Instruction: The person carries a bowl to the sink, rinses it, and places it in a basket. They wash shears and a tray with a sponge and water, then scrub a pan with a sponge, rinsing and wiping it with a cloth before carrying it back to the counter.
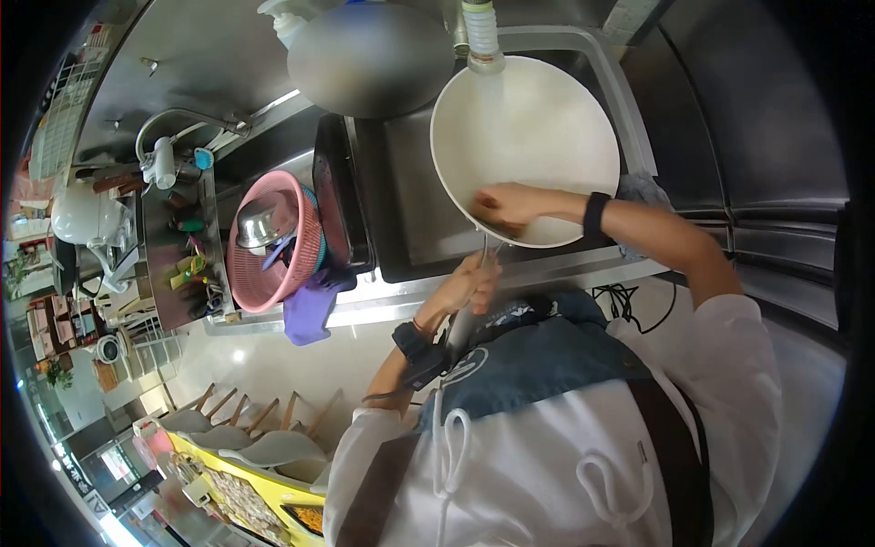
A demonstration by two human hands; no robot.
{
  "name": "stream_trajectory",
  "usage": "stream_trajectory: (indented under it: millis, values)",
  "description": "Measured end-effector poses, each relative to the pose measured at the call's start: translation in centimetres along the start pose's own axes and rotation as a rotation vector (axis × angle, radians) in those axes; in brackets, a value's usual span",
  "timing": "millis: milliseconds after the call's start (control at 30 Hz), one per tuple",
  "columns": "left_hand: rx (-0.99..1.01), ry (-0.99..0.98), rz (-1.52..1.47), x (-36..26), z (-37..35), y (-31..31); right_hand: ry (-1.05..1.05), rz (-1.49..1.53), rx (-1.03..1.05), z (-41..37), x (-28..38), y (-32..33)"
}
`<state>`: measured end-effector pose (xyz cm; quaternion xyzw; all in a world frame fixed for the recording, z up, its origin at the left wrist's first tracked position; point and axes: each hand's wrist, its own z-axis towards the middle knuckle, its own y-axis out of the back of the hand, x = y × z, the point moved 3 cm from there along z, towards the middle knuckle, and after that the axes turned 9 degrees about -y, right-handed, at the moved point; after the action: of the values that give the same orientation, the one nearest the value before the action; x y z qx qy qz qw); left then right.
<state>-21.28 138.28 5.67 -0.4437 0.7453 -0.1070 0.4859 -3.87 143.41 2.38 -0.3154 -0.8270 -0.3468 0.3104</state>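
My left hand (468,284) is closed around the handle (460,328) of the big white pan (538,137). The handle points back toward my tummy. The pan is over the sink (415,173), and it is tipped so I can see its white inside.

My right hand (512,206) is inside the pan, down low by the edge that is close to me. Its fingers are curled, not spread out. There is a brown blur under them, and I cannot tell if they hold something.

The tap (487,62) is over the far side of the pan, and water comes down from it into the pan. A gray cloth (643,214) lies on the sink's edge, just to the right of the pan.

Over on the left is a pink basket (248,278) with a shiny metal bowl (260,221) in it. A purple cloth (312,314) hangs down beside the basket.
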Motion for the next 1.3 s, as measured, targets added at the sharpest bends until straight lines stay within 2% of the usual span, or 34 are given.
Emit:
stream_trajectory:
  millis: [33, 133, 167, 267, 333, 400, 467, 500, 600, 700, 800, 900, 1000, 1067, 1100, 1133, 1233, 1300]
  values:
    - [0.008, 0.002, 0.002, 0.0, 0.1, 0.1, -0.043, 0.293, -0.035, 1.2, 1.3, -0.1]
    - [0.005, -0.024, 0.051, 0.0, 0.1, 0.3, 0.017, 0.869, -0.032, 0.2, 6.0, 2.1]
    - [-0.013, -0.05, 0.099, -0.1, 0.1, 0.6, 0.027, 0.851, 0.016, 0.0, 5.7, 1.7]
    - [-0.054, -0.077, 0.143, -0.9, -0.1, 1.4, -0.015, 0.341, 0.302, -1.4, 1.4, 0.5]
    - [-0.085, -0.077, 0.15, -1.6, -0.3, 1.6, -0.082, -0.026, 0.19, -4.3, 0.7, 1.4]
    - [-0.126, -0.07, 0.164, -1.7, -0.8, 1.5, 0.122, -0.372, 0.01, -2.6, -4.7, 1.0]
    - [-0.178, -0.062, 0.247, -2.3, -1.1, 1.2, 0.047, -0.809, -0.104, -0.7, -10.6, 1.1]
    - [-0.203, -0.056, 0.29, -2.5, -1.4, 1.1, 0.004, -1.024, -0.164, -0.6, -10.8, 1.5]
    - [-0.382, -0.115, 0.604, -2.1, -2.2, 1.5, -0.151, -0.963, -0.486, -1.1, -10.9, 4.6]
    - [-0.566, -0.257, 1.046, -1.7, -2.7, 2.3, 0.065, -0.865, -0.773, -2.4, -9.6, 6.2]
    - [-0.7, -0.297, 1.114, -2.0, -3.5, 1.7, 0.092, -0.852, -0.794, -3.2, -7.8, 7.0]
    - [-0.732, -0.333, 1.032, -2.4, -3.6, 2.0, 0.138, -0.486, -0.756, -4.5, -4.3, 7.6]
    - [-0.696, -0.306, 0.999, -2.0, -3.7, 2.0, 0.154, 0.057, -0.613, -4.2, 0.0, 5.8]
    - [-0.661, -0.34, 0.89, -0.2, -3.0, 3.1, 0.145, 0.565, -0.321, -1.5, 0.8, 1.6]
    - [-0.643, -0.356, 0.835, 0.8, -2.5, 3.6, 0.131, 0.632, -0.223, -1.0, 1.5, -0.7]
    - [-0.627, -0.368, 0.795, 1.3, -1.9, 3.9, 0.117, 0.697, -0.124, -0.7, 1.8, -2.6]
    - [-0.559, -0.371, 0.622, 1.5, -1.6, 2.9, 0.219, 0.429, -0.171, 0.6, 0.1, -5.5]
    - [-0.491, -0.245, 0.399, -0.1, -2.8, 0.7, 0.125, 0.138, -0.121, 0.0, -2.6, -4.4]
